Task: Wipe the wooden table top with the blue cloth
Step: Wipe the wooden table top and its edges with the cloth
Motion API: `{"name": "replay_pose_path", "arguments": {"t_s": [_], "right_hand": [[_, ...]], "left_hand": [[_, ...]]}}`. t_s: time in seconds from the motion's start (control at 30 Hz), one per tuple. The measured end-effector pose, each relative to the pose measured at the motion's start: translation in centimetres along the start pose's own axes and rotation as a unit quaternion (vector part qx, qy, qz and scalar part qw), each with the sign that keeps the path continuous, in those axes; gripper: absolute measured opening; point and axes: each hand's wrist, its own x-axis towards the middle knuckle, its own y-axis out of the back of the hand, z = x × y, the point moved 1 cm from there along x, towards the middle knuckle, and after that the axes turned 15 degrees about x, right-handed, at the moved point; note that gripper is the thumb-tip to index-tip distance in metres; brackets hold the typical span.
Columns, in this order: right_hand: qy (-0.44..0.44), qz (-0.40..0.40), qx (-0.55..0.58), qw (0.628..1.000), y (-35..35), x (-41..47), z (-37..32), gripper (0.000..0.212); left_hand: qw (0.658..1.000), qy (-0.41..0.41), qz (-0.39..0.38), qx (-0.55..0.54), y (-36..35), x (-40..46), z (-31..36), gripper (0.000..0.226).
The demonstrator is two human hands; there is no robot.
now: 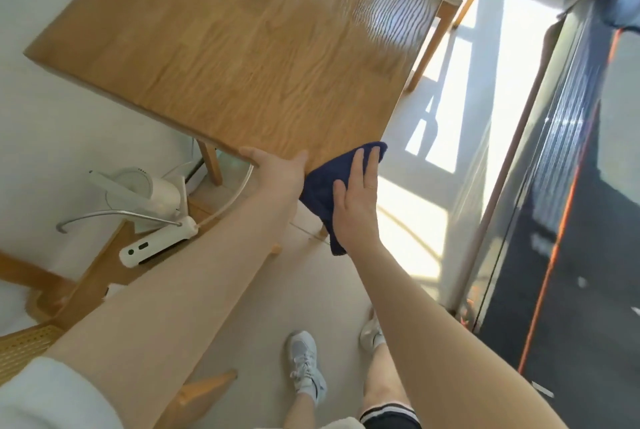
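Observation:
The wooden table top [242, 47] fills the upper left of the head view, bare, with a patch of striped sunlight near its far right. A dark blue cloth [320, 189] lies at the near right corner of the table and hangs over its edge. My right hand [356, 193] presses flat on the cloth with straight fingers. My left hand [277, 169] grips the near edge of the table just left of the cloth, thumb on top and fingers under the edge.
A white appliance [138, 193] and a white power strip [152, 245] sit on a low wooden shelf under the table at left. A wooden chair leg [440, 33] stands beyond the right edge. A dark treadmill [554, 203] runs along the right. My feet [308, 366] stand below.

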Motion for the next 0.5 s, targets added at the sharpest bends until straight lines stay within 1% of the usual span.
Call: {"name": "replay_pose_path", "arguments": {"t_s": [0.03, 0.1, 0.17, 0.23, 0.27, 0.33, 0.43, 0.5], "right_hand": [[-0.017, -0.008, 0.019, 1.0, 0.2, 0.9, -0.9, 0.057], [-0.037, 0.014, 0.017, 0.999, 1.6, 4.2, -1.0, 0.059], [-0.055, 0.021, -0.003, 0.998, 3.2, 7.9, -0.8, 0.062], [-0.063, 0.006, -0.018, 0.998, 3.7, 10.0, -0.7, 0.065], [-0.065, -0.001, -0.007, 0.998, 3.9, 10.2, -0.5, 0.067], [-0.069, -0.024, 0.016, 0.997, 4.0, 9.0, 0.0, 0.072], [-0.047, -0.083, 0.035, 0.995, 4.1, 6.7, 0.5, 0.075], [-0.051, -0.087, 0.031, 0.994, 4.4, 7.9, 0.5, 0.073]], "left_hand": [[1.0, 0.001, -0.003, 0.002, -0.4, 0.1, -0.1, 0.099], [1.0, 0.007, -0.01, -0.007, -0.6, -0.2, -0.1, 0.106], [1.0, 0.011, 0.02, -0.016, -0.9, 0.0, -0.3, 0.108], [0.999, 0.017, 0.035, -0.012, -1.4, 0.2, -0.2, 0.11], [0.999, 0.02, 0.045, 0.0, -1.8, -0.1, 0.3, 0.111], [0.997, 0.055, 0.051, 0.009, -2.7, -0.6, 1.4, 0.111], [0.987, 0.058, 0.092, 0.115, -3.3, -0.2, 2.3, 0.108], [0.983, 0.083, 0.102, 0.131, -3.6, -0.6, 2.7, 0.114]]}}
